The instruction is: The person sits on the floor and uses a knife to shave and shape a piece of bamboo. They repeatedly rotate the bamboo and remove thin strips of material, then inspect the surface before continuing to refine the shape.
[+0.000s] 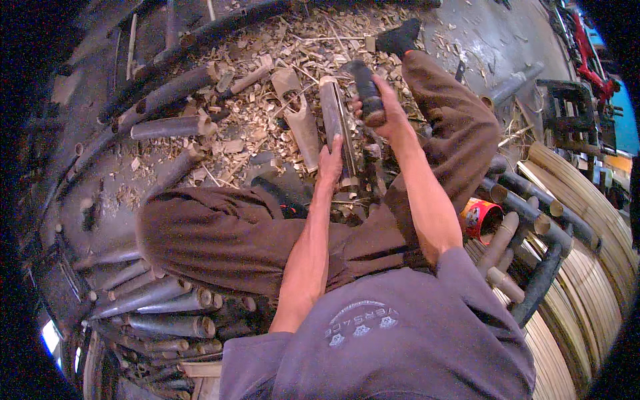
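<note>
Purple-grey shirt [427, 320] filled the bottom of the frame; above centre, the left hand [329, 164] gripped a bamboo tube [331, 113], the right hand [391, 115] wrapped a dark tool [366, 87], whose glancing slip could have caught the left thumb [337, 142].

The floor here is grey, and what catches my eye is the litter of pale wood chips strewn over it. Among those chips [237, 143] lies a carved, hollowed piece [303, 133]. A dark tube [167, 127] with a pale cut end lies at their left side, and a grey tube [517, 83] well to their right. Nearer than the chips, also leftward, dark tubes [173, 325] lie stacked on the floor [477, 30].
</note>
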Action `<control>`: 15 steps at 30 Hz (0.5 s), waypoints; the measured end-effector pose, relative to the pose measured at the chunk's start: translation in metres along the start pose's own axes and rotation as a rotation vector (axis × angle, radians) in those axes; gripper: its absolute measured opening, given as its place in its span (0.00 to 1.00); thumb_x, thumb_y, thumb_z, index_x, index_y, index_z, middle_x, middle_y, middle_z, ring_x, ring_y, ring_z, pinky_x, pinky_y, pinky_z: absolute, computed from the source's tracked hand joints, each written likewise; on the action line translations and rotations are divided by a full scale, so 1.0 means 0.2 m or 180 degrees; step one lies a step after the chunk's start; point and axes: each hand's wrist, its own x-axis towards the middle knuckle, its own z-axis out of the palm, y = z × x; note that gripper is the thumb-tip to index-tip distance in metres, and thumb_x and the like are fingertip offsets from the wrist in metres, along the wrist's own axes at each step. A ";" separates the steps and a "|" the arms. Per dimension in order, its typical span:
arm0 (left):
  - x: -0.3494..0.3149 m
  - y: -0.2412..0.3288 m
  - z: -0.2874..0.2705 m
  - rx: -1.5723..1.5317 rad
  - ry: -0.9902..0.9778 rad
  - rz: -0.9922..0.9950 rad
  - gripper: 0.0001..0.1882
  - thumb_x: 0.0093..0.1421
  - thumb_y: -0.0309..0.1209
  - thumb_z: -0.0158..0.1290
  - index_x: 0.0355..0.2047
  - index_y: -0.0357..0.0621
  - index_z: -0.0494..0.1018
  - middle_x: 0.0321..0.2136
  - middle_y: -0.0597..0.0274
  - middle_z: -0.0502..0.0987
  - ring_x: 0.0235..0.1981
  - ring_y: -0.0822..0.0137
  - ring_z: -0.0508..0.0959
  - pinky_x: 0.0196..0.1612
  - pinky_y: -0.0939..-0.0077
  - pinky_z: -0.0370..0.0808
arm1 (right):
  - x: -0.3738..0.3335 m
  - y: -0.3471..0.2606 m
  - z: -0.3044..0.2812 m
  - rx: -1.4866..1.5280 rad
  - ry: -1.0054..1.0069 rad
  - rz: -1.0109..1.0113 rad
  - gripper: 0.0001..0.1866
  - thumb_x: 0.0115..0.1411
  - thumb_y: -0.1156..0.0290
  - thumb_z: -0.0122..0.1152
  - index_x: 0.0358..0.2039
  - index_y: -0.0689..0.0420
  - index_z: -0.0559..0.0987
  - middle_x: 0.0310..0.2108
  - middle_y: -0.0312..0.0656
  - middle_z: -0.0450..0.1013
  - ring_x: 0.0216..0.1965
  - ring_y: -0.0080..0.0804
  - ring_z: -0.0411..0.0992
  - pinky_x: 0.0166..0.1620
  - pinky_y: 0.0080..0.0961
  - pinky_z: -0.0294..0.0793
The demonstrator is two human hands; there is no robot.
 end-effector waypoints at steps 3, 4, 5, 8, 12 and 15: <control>-0.03 0.03 0.01 -0.0705 -0.0212 0.0320 0.42 0.59 0.62 0.43 0.52 0.28 0.65 0.46 0.47 0.72 0.46 0.58 0.72 0.51 0.69 0.66 | -0.21 -0.02 0.00 -0.0433 0.0231 -0.0491 0.20 0.62 0.48 0.50 0.37 0.54 0.68 0.22 0.39 0.71 0.20 0.27 0.70 0.22 0.23 0.73; -0.02 0.01 0.02 -0.1050 -0.0097 0.0633 0.41 0.59 0.60 0.46 0.52 0.29 0.65 0.47 0.52 0.72 0.46 0.62 0.71 0.51 0.72 0.66 | -0.22 -0.04 0.00 -0.0671 0.0299 -0.0613 0.20 0.62 0.48 0.50 0.36 0.54 0.68 0.22 0.39 0.71 0.20 0.26 0.71 0.23 0.23 0.73; 0.01 -0.02 0.07 -0.1404 0.0213 0.0897 0.40 0.59 0.59 0.47 0.53 0.30 0.65 0.47 0.54 0.71 0.47 0.63 0.70 0.52 0.72 0.65 | -0.17 -0.03 -0.10 -0.1181 0.0644 -0.0695 0.21 0.61 0.46 0.52 0.35 0.53 0.70 0.22 0.38 0.72 0.19 0.25 0.70 0.23 0.22 0.72; 0.15 0.18 -0.14 -0.2253 -0.0236 0.1362 0.34 0.60 0.52 0.53 0.56 0.39 0.62 0.48 0.60 0.70 0.47 0.66 0.69 0.53 0.73 0.65 | -0.04 0.08 -0.36 -0.2060 0.0888 -0.1115 0.23 0.60 0.45 0.53 0.35 0.54 0.73 0.22 0.37 0.72 0.20 0.25 0.70 0.24 0.24 0.72; -0.10 0.88 -0.44 -0.2466 0.0549 0.1179 0.29 0.60 0.48 0.54 0.54 0.43 0.62 0.39 0.64 0.72 0.38 0.71 0.71 0.42 0.73 0.70 | 0.11 0.30 -0.56 -0.3635 0.1359 -0.1644 0.28 0.56 0.43 0.55 0.43 0.57 0.75 0.29 0.44 0.75 0.30 0.41 0.74 0.37 0.34 0.72; -0.13 1.02 -0.67 -0.2297 0.0864 0.2469 0.31 0.58 0.47 0.57 0.54 0.43 0.61 0.38 0.65 0.71 0.36 0.72 0.70 0.40 0.73 0.70 | 0.09 0.44 -0.41 -0.4649 0.1399 -0.2075 0.29 0.54 0.45 0.56 0.43 0.58 0.76 0.34 0.56 0.75 0.36 0.55 0.74 0.42 0.43 0.72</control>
